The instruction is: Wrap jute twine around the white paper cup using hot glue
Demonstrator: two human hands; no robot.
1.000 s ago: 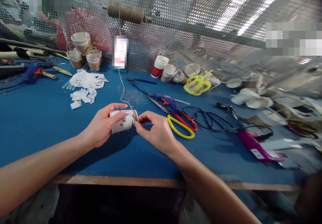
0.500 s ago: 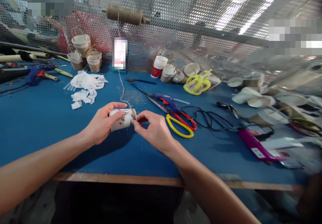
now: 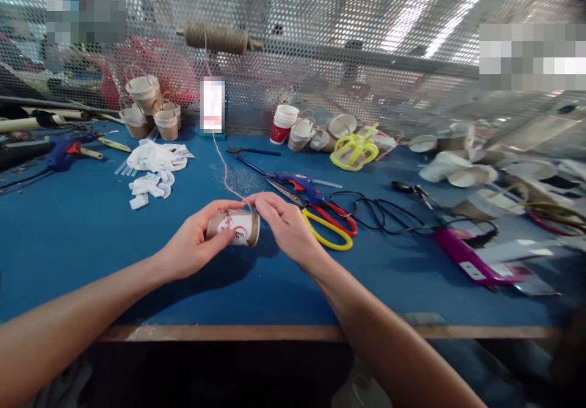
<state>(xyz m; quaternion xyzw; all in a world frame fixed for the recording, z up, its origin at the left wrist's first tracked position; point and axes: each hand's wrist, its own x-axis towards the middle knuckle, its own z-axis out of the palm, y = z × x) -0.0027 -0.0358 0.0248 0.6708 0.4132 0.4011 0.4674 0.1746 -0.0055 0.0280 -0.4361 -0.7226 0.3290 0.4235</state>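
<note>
A small printed paper cup [image 3: 242, 228] lies on its side in the air above the blue table, with its rim toward the right. My left hand [image 3: 196, 237] is closed around it, thumb on the printed front and fingers over the top. Brown twine [image 3: 223, 167] runs from a spool [image 3: 216, 37] down to the cup and is wound about the rim end. At the top of that rim my right hand [image 3: 286, 222] is closed, its fingertips pinching the twine; the exact fingertip contact is partly hidden.
Scissors [image 3: 327, 234], a glue gun [image 3: 297, 182] and pliers [image 3: 254, 151] lie right of the cup. Twine-handled cups [image 3: 141, 93] and crumpled white strips [image 3: 158, 154] are at left. A yellow basket-like piece [image 3: 354, 151] and a purple box [image 3: 458, 252] sit farther right.
The cup has turned, so a different part of its print faces me, and it sits slightly farther right. My right hand has moved from the rim's lower side to its top.
</note>
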